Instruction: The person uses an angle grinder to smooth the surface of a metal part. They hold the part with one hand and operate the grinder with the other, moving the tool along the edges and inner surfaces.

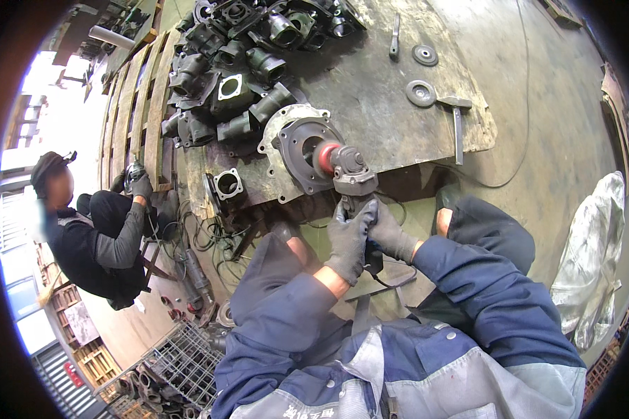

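Both my hands wear dark grey work gloves. My left hand (349, 242) and my right hand (391, 234) are wrapped round the body of an angle grinder (356, 180), side by side. Its red, blurred disc (324, 159) points to the left and lies at the central opening of a dark flanged metal casting (301, 143). I cannot tell whether the disc touches the metal. The casting stands tilted near the front edge of the worktable (370, 105), with a lighter grey flange behind it.
Dark pipe-like castings (248, 66) pile up at the back left. A hammer (458, 126), a grinding disc (420, 93) and a handled tool (395, 38) lie to the right. Another person (94, 237) sits at left. A wire basket (178, 363) of parts and cables (210, 234) lie low left.
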`<state>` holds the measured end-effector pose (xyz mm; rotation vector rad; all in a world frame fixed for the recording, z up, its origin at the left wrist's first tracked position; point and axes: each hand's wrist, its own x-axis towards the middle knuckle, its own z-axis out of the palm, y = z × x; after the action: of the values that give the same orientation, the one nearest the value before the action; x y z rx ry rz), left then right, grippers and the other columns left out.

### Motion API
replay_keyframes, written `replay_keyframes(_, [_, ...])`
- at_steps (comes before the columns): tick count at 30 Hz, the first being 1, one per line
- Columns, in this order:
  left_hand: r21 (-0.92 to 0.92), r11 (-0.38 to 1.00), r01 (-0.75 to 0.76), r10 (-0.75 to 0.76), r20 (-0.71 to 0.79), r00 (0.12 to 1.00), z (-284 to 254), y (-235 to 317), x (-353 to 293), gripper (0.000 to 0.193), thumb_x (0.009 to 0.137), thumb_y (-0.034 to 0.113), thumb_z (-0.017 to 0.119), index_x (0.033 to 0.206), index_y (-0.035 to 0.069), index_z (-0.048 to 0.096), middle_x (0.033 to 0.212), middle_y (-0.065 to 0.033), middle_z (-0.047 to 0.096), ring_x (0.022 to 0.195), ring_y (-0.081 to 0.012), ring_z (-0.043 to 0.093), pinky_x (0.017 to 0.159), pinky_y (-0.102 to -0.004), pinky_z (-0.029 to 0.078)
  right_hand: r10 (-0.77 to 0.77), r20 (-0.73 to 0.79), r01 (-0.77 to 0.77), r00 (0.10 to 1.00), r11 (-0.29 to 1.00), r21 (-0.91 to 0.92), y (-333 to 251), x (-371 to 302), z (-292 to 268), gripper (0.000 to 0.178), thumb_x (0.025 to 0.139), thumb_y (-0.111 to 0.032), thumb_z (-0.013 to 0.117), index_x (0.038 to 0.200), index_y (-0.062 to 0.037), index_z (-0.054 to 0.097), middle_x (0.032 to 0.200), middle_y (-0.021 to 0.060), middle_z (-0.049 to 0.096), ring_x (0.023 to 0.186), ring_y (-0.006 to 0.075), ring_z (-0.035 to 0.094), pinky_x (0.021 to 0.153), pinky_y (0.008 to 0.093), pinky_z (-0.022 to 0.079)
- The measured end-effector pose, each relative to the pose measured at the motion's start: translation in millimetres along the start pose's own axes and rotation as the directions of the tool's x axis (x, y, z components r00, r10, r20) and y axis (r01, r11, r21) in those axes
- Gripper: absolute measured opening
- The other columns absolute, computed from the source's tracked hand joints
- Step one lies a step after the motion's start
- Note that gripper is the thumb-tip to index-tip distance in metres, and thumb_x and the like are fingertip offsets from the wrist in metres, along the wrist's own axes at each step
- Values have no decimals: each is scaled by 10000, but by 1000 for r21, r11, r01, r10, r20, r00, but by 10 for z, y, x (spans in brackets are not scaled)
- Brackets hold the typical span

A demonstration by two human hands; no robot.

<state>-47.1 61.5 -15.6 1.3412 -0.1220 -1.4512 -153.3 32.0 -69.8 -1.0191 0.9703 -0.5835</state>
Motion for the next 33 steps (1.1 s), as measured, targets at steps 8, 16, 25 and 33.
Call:
replay_keyframes(8, [-2, 999, -45, 45, 12, 999, -35, -102, 1, 482, 908, 54, 829, 1327, 7, 595, 1123, -48, 725, 947, -112, 680, 853, -277, 571, 11, 13, -10, 1000, 999, -52, 148, 31, -26, 701, 862, -134, 826, 1466, -38, 482, 1339, 135, 670, 1206, 195, 641, 1050, 363, 526])
replay_keyframes(16, [19, 1000, -13, 13, -28, 1000, 59, -59, -11, 523, 911, 89, 840, 1359, 10, 582, 1119, -41, 722, 955, -107, 672, 847, -276, 562, -113, -95, 110, 989, 993, -32, 79, 2, 8, 311, 762, 60, 664, 1028, -52, 549, 826, -12, 551, 757, 116, 511, 666, 326, 476])
replay_keyframes(25, [88, 993, -82, 80, 20, 997, 142, -9, 97, 538, 948, 184, 828, 1364, -34, 565, 1139, -51, 715, 975, -102, 663, 871, -266, 544, 54, 54, -47, 997, 992, -114, -170, 119, -231, 446, 917, -78, 684, 1345, -36, 567, 1227, 102, 687, 1125, 190, 638, 1000, 358, 527])
replay_keyframes(33, [256, 957, -141, 130, 59, 990, 170, 127, 210, 566, 1032, 397, 706, 1419, 11, 557, 1258, -70, 666, 1104, -159, 634, 954, -311, 505, 25, 111, -29, 993, 999, 31, -473, 262, -271, 398, 942, -167, 682, 1300, -10, 608, 1169, 90, 701, 1040, 156, 635, 943, 345, 538])
